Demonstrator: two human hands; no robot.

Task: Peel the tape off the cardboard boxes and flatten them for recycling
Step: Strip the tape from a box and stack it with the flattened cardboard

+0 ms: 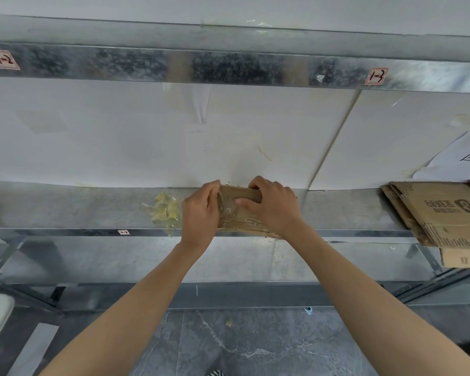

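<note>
Tape removal in progress, judged from the layout. The box [240, 198] lies on the metal shelf [92, 207] between the two hands, still holding its shape, with clear tape [227, 210] and stringy residue on its near face. A crumpled wad [164, 210] of peeled tape lies on the shelf just left of the box, and a stack [440, 210] of flattened cardboard lies well to its right, so earlier boxes appear finished. This one still needs stripping and flattening. The left hand [200, 213] is at the box's left end, its fingers [213, 185] curled and apparently pinching the lifted tape. The right hand [273, 207] clasps the box's right end, fingers over the top edge and thumb [244, 202] pressed on the near face.
</note>
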